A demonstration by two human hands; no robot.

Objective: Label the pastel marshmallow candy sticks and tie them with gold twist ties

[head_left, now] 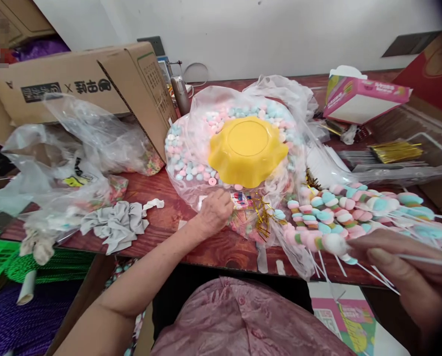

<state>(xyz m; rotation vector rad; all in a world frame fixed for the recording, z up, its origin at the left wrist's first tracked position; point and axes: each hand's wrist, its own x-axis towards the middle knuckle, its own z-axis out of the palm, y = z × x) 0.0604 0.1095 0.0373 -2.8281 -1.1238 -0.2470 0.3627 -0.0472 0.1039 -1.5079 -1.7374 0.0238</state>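
Two hands were threading sweets: the left hand, just below the yellow bowl, pinched a sweet from the bag; the right hand, well right of the bowl, pinched a half-filled skewer. Judging by this, the sweet would need pushing onto the stick.

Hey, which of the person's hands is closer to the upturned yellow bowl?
Left. The left hand reaches into the clear bag just below the yellow bowl. The right hand is farther off, down at the right, holding a white stick beside the marshmallow skewers.
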